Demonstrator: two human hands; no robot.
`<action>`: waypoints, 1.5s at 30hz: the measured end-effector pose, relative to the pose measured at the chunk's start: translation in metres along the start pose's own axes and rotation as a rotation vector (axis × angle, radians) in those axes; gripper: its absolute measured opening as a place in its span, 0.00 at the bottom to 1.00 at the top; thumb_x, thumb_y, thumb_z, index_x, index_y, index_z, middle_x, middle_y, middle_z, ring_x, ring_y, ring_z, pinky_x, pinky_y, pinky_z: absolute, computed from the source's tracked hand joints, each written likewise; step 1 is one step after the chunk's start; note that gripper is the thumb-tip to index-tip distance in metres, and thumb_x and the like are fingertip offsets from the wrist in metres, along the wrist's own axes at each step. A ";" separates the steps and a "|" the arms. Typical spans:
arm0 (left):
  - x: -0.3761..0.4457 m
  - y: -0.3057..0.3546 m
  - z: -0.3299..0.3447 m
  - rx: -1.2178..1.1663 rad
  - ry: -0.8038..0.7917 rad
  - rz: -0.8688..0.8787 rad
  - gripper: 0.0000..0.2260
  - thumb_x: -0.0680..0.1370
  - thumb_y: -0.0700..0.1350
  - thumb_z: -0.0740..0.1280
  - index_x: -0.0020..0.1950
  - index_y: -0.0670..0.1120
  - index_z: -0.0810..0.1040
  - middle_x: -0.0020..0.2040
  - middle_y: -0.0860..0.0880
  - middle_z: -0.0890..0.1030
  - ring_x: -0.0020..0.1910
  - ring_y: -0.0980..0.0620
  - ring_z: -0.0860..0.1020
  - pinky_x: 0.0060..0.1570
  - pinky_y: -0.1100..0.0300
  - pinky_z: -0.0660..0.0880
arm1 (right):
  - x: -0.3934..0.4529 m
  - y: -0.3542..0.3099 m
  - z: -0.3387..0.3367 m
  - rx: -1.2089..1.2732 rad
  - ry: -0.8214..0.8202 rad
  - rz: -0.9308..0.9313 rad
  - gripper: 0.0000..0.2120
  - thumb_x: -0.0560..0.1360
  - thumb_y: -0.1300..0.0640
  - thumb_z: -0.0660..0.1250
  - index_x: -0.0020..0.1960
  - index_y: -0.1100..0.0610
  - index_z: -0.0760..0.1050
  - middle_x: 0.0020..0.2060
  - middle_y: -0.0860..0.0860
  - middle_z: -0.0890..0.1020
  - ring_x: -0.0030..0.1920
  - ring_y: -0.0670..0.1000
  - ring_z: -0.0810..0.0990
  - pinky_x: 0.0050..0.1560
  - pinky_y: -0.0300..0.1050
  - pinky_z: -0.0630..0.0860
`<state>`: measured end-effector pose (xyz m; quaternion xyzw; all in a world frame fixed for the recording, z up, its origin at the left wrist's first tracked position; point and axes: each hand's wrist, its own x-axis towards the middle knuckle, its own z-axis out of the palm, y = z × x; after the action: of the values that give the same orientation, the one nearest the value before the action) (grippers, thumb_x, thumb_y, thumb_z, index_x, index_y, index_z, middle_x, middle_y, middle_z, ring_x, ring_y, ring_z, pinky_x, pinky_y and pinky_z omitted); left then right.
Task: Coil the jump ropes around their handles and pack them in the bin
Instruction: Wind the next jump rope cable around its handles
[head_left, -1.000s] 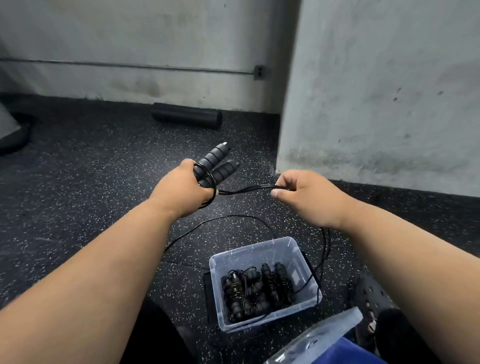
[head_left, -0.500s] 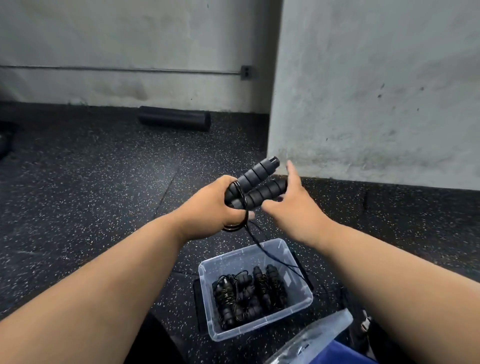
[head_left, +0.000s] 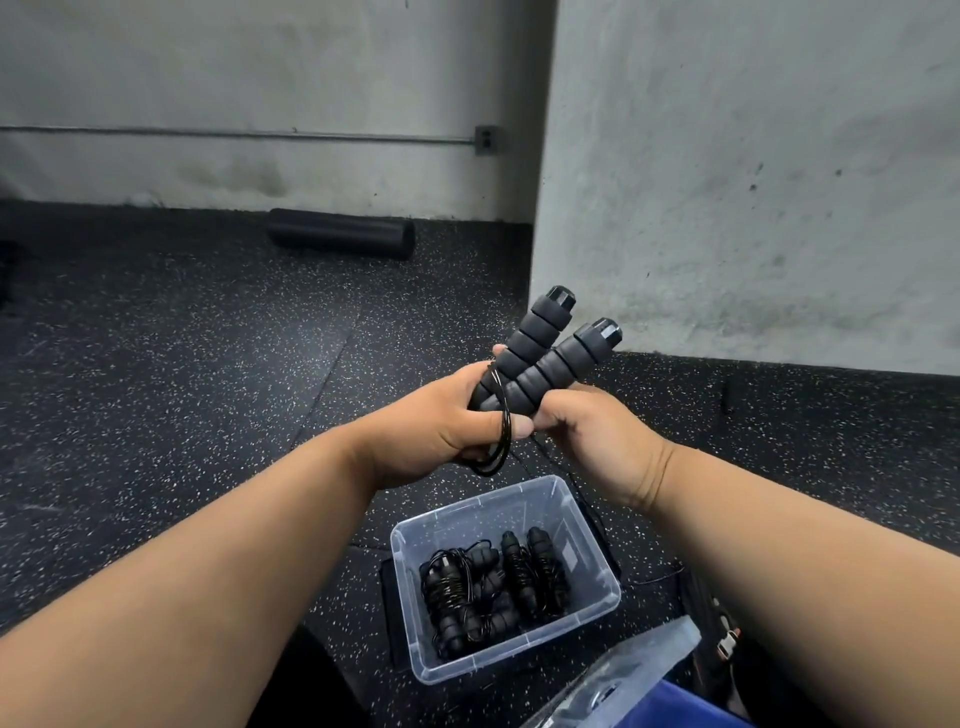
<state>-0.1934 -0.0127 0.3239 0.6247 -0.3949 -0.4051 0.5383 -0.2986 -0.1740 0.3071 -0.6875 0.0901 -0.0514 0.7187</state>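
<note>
Head view | my left hand (head_left: 441, 431) grips the paired handles (head_left: 540, 358), few cord loops on | right hand (head_left: 592, 441) curled under them, its hold hidden | bin (head_left: 597, 608) below holds coiled ropes (head_left: 493, 587) | I judge: cord (head_left: 587, 499) trails, winding remains.

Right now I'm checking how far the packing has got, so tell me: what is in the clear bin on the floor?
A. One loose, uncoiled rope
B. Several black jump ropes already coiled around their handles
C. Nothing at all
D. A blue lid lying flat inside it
B: the clear bin holds several coiled jump ropes, black cord wound round their foam handles, while both hands hold another pair of handles above it.
</note>
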 end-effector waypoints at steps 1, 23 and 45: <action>-0.001 0.000 0.001 -0.020 -0.005 -0.017 0.25 0.78 0.41 0.73 0.74 0.46 0.72 0.64 0.42 0.83 0.57 0.49 0.77 0.56 0.56 0.73 | 0.000 0.001 -0.001 0.001 -0.020 0.013 0.21 0.64 0.60 0.63 0.53 0.68 0.82 0.56 0.64 0.84 0.55 0.57 0.82 0.64 0.58 0.76; -0.010 -0.013 -0.006 0.591 0.102 -0.248 0.28 0.65 0.48 0.74 0.63 0.56 0.68 0.45 0.50 0.83 0.37 0.56 0.80 0.37 0.58 0.78 | -0.008 0.009 0.023 -0.093 -0.130 0.217 0.09 0.63 0.58 0.62 0.42 0.57 0.75 0.34 0.52 0.77 0.35 0.48 0.75 0.39 0.41 0.73; -0.025 0.003 0.001 0.222 -0.159 -0.237 0.18 0.66 0.35 0.67 0.55 0.40 0.70 0.42 0.46 0.67 0.38 0.53 0.67 0.36 0.59 0.65 | 0.012 0.007 -0.003 -0.987 0.033 -0.292 0.12 0.81 0.73 0.59 0.61 0.72 0.77 0.57 0.59 0.82 0.53 0.45 0.75 0.54 0.27 0.71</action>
<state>-0.2038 0.0101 0.3291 0.6886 -0.4019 -0.4677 0.3815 -0.2882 -0.1792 0.2997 -0.9495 0.0180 -0.1131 0.2923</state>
